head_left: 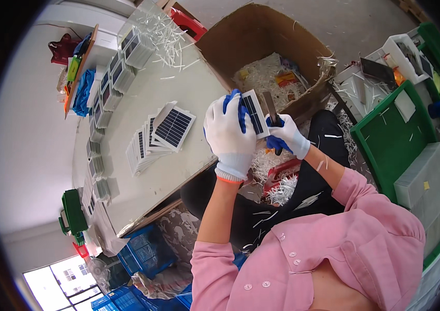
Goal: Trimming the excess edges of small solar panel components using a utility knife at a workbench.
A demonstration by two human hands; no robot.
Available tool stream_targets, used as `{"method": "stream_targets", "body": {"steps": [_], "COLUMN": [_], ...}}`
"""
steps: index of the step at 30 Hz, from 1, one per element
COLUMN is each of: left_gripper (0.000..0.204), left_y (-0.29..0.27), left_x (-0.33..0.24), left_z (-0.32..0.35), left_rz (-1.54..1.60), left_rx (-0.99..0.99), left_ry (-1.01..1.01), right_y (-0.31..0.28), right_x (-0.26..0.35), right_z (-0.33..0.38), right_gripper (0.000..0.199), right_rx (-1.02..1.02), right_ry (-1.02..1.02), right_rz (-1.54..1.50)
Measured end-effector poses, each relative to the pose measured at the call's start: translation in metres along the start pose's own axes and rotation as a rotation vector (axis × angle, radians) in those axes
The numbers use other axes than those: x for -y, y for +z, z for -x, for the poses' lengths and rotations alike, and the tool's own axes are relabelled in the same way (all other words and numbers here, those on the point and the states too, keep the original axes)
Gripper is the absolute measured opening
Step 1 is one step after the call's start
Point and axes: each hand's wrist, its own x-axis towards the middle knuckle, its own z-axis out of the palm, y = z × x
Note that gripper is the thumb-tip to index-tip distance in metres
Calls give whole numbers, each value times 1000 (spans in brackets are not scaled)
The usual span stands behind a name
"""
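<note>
Left hand [233, 127]: we are clasping a panel [256, 115], fingers half-curled. Right hand [288, 137]: gripping a tool [270, 105], fingers closed.

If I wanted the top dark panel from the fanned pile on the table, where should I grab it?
Probably by its right-hand edge, pinching the pale border between your fingers. Come in from the right: the top dark panel lies at the right end of the fanned pile, so that edge sticks out past the others, while its left side overlaps them.
</note>
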Motion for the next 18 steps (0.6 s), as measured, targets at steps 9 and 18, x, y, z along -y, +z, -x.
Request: {"method": "stream_targets", "body": {"steps": [9, 18], "left_gripper": [36, 40], "left_y": [11, 11], "left_x": [2, -4], "left_z": [0, 2], "left_rz": [-4, -92], "left_rx": [-52, -93], "left_ry": [-26, -21], "right_y": [12, 27], "right_x": [23, -27], "right_z": [9, 35], "right_gripper": [14, 37], "right_rx": [212, -250], "right_ry": [135, -539], "right_rz": [247, 392]}}
